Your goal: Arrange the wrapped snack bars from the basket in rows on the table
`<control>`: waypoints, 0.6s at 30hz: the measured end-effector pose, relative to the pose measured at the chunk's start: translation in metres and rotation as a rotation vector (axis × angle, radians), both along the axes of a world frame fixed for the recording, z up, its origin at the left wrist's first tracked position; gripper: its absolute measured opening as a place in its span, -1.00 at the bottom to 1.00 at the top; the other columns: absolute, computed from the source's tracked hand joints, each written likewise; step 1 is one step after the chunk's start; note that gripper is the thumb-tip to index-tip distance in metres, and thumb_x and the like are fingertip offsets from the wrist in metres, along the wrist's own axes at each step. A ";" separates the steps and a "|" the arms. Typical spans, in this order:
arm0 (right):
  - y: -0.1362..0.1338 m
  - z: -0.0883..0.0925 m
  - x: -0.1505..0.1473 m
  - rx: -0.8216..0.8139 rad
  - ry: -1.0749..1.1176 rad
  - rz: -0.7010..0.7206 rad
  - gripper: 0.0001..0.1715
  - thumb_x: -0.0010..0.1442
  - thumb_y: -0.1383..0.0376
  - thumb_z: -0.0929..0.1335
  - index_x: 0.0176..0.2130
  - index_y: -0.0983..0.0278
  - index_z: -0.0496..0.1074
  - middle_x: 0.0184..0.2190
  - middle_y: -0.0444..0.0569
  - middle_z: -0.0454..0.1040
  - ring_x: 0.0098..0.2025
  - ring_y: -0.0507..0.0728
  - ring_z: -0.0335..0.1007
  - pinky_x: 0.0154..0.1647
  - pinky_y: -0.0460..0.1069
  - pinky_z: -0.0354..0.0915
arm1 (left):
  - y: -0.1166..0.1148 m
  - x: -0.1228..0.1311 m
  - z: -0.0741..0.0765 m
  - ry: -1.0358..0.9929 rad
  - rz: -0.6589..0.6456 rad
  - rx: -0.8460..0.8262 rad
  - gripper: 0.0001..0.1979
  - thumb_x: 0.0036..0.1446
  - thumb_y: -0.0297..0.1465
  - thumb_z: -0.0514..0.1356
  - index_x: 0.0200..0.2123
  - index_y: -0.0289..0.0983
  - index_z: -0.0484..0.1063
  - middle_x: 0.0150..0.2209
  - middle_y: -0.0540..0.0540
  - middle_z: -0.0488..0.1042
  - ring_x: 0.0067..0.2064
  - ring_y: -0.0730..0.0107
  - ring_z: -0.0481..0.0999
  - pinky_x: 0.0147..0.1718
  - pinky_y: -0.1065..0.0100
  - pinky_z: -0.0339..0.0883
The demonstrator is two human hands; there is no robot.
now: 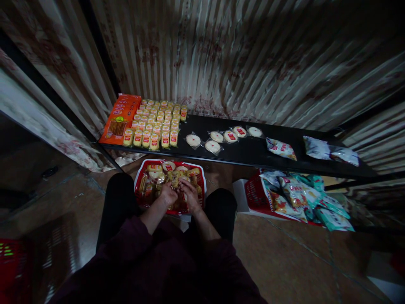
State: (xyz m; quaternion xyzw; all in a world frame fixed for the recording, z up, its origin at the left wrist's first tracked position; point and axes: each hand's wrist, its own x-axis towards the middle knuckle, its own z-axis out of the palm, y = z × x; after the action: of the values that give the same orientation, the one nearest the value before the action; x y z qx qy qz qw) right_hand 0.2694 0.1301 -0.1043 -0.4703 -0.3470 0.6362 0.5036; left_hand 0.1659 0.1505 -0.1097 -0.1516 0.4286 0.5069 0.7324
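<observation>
A red basket with a white rim (136, 177) stands between my knees, filled with wrapped snacks: small yellow cakes and round pale pastries (168, 166). My left hand (169, 195) reaches into it with its fingers curled inward. Close beside it, my right hand (190, 193) bends its fingers toward the left one. Yellow wrapped cakes (174, 177) lie right at the fingertips of both hands. The dim light and the fingers hide what exactly is pinched between them.
Above the basket runs a black shelf (202, 157). It bears rows of yellow wrapped cakes (154, 141), an orange package (122, 120), several round pastries (212, 146) and snack bags (281, 148). At the right, another red basket (255, 192) holds snack bags. Striped curtains (202, 63) hang behind.
</observation>
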 end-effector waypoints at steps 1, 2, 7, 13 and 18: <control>0.000 0.000 0.000 0.002 0.002 -0.001 -0.69 -0.09 0.20 0.45 -0.25 0.15 0.59 -0.29 -0.11 0.57 -0.33 0.09 0.42 -0.26 -0.01 0.36 | 0.001 0.000 0.000 0.002 -0.001 -0.004 -0.75 0.20 -0.48 -0.05 -0.28 -0.35 0.42 -0.56 -0.04 0.41 -0.58 0.48 0.35 -0.57 0.46 0.22; 0.000 0.000 0.001 0.006 -0.002 -0.001 -0.70 -0.08 0.20 0.44 -0.26 0.15 0.59 -0.29 -0.11 0.57 -0.32 0.09 0.42 -0.25 -0.01 0.36 | 0.002 0.001 -0.001 0.005 -0.002 -0.007 -0.76 0.19 -0.48 -0.05 -0.30 -0.34 0.42 -0.57 -0.03 0.41 -0.59 0.48 0.35 -0.56 0.46 0.23; 0.002 -0.005 0.002 0.025 -0.082 0.010 -0.67 -0.05 0.17 0.42 -0.23 0.16 0.58 -0.27 -0.10 0.58 -0.29 0.14 0.44 -0.21 0.04 0.36 | 0.003 0.002 -0.004 0.036 -0.008 -0.019 -0.78 0.17 -0.48 -0.03 -0.31 -0.33 0.41 -0.55 -0.03 0.42 -0.55 0.47 0.40 -0.48 0.44 0.31; 0.003 -0.015 0.003 0.077 -0.222 -0.057 -0.61 -0.03 0.18 0.38 -0.15 0.16 0.55 -0.10 -0.07 0.55 -0.16 0.18 0.46 -0.13 0.07 0.38 | 0.000 0.006 -0.001 0.104 -0.023 -0.013 -0.87 0.12 -0.43 0.07 -0.32 -0.29 0.41 -0.53 -0.02 0.45 -0.52 0.43 0.43 -0.45 0.41 0.35; 0.003 -0.021 0.007 0.167 -0.378 -0.077 -0.58 0.02 0.21 0.35 -0.08 0.12 0.51 0.00 -0.07 0.50 0.05 0.19 0.38 0.09 0.11 0.28 | -0.005 0.009 -0.003 0.174 -0.028 0.028 -0.91 0.03 -0.40 0.22 -0.36 -0.28 0.40 -0.54 0.00 0.44 -0.54 0.45 0.42 -0.50 0.44 0.30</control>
State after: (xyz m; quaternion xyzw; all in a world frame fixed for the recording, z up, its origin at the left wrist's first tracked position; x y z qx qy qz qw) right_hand 0.2761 0.1328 -0.1256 -0.5509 -0.4686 0.4862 0.4905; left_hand 0.1753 0.1455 -0.1122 -0.0906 0.4855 0.5139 0.7014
